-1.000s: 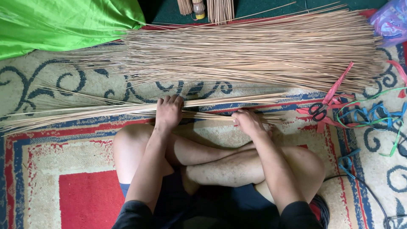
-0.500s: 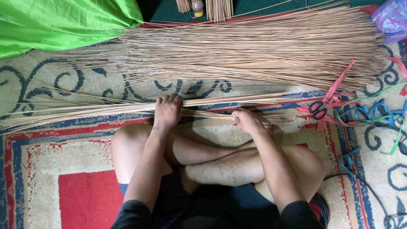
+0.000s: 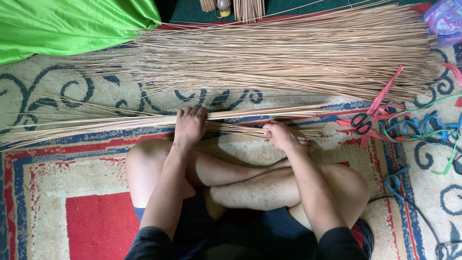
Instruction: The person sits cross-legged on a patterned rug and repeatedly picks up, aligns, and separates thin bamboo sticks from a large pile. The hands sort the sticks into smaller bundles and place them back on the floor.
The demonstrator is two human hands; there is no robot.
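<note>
I sit cross-legged on a patterned carpet. A thin bundle of long tan sticks (image 3: 96,126) lies across the floor in front of my knees. My left hand (image 3: 189,126) is closed over the bundle near its middle. My right hand (image 3: 280,136) grips the same bundle further right, close to its cut ends. Behind it lies a much larger pile of the same sticks (image 3: 288,53), spread wide and untouched by either hand.
Black-handled scissors (image 3: 361,123) lie at the right among red, green and blue plastic strips (image 3: 423,126). A green cloth (image 3: 62,26) covers the top left. A purple bag (image 3: 445,19) sits top right. A black cable (image 3: 423,226) runs at the lower right.
</note>
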